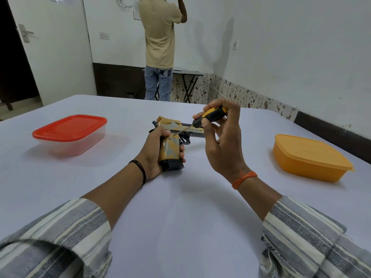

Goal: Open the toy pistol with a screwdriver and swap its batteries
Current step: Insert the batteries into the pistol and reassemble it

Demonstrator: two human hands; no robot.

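Screwdriver tip meeting the toy pistol

Left hand (155,152) is clamping the toy pistol (170,146); right hand (222,141) is pinching the screwdriver (208,117) above it.

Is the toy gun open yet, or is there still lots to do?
Not open yet. Done so far: the left hand grips the toy pistol on the table, and the right hand has the screwdriver. In hand: its tip sits at the top of the grip, seemingly on a screw. Left: taking the cover off and swapping batteries. None are visible; both boxes, the red-lidded box and the orange box, are closed.
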